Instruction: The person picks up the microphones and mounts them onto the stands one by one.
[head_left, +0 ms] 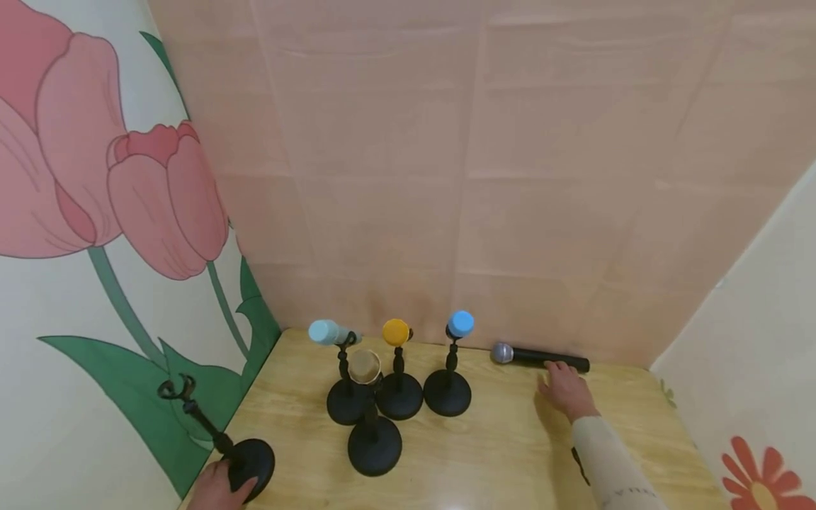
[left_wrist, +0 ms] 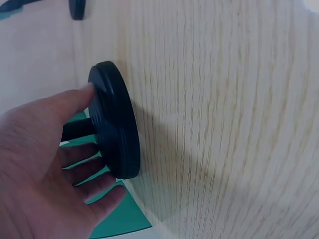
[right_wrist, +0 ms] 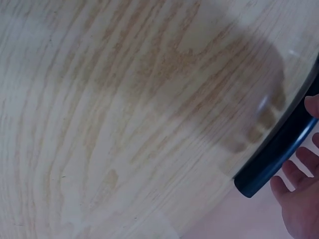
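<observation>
My left hand (head_left: 219, 489) grips the round base of a black microphone stand (head_left: 251, 467) at the table's front left, thumb on the base and fingers round its other side. The stand leans left, its clip bare. In the left wrist view, the base (left_wrist: 117, 122) is close over the wood. At the back right, my right hand (head_left: 567, 389) has its fingertips at the black handle of a microphone (head_left: 548, 358) with a silver head, lying along the back edge. In the right wrist view, the thumb overlaps the handle (right_wrist: 274, 157) and the fingers are spread beside it.
Several black stands hold things with round ends: pale blue (head_left: 324, 331), yellow (head_left: 396, 332), bright blue (head_left: 461, 324) and tan (head_left: 365, 366). They stand close together left of centre on the wooden table (head_left: 484, 453). Walls border the table at the back and sides.
</observation>
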A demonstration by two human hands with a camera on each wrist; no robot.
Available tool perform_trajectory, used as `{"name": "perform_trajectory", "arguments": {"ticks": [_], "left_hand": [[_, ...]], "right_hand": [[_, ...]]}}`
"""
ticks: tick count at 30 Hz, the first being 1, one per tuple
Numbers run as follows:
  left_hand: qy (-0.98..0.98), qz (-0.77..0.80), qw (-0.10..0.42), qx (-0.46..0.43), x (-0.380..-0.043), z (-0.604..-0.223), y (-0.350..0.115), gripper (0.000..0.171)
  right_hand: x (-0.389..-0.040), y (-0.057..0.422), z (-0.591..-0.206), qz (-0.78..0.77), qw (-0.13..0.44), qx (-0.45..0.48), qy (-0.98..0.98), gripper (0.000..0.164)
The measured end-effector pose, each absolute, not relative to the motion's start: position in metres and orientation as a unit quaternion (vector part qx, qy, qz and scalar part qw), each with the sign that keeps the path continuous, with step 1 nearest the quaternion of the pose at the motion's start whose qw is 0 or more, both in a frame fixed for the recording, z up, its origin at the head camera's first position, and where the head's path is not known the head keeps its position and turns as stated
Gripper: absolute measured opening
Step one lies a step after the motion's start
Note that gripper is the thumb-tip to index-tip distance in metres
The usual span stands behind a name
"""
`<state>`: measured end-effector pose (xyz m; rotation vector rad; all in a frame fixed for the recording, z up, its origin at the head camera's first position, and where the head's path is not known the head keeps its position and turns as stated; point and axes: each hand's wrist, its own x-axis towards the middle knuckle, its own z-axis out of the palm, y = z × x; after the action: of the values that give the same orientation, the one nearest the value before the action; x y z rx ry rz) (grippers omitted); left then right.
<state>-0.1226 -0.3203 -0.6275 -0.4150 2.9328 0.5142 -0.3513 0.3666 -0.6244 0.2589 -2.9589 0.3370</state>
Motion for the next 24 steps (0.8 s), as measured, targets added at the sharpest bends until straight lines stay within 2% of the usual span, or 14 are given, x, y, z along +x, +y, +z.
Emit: {"name": "perform_trajectory", "arguments": {"ticks": [4, 15, 24], "left_hand": [[0.969, 0.188, 0.09, -0.136, -0.127, -0.63, -0.323, 0.108], [0.974, 0.179, 0.07, -0.117, -0.13, -0.637, -0.328, 0.095], [0.975, 0.177, 0.065, -0.116, -0.133, -0.635, -0.329, 0.101]], "right_hand": [[-0.357, 0.37, -0.625, 0.11, 0.065, 0.082, -0.988, 0.054], [-0.379, 0.367, -0.624, 0.119, 0.057, 0.091, -0.987, 0.053], [-0.386, 0.366, -0.628, 0.12, 0.028, 0.089, -0.988, 0.054]]}}
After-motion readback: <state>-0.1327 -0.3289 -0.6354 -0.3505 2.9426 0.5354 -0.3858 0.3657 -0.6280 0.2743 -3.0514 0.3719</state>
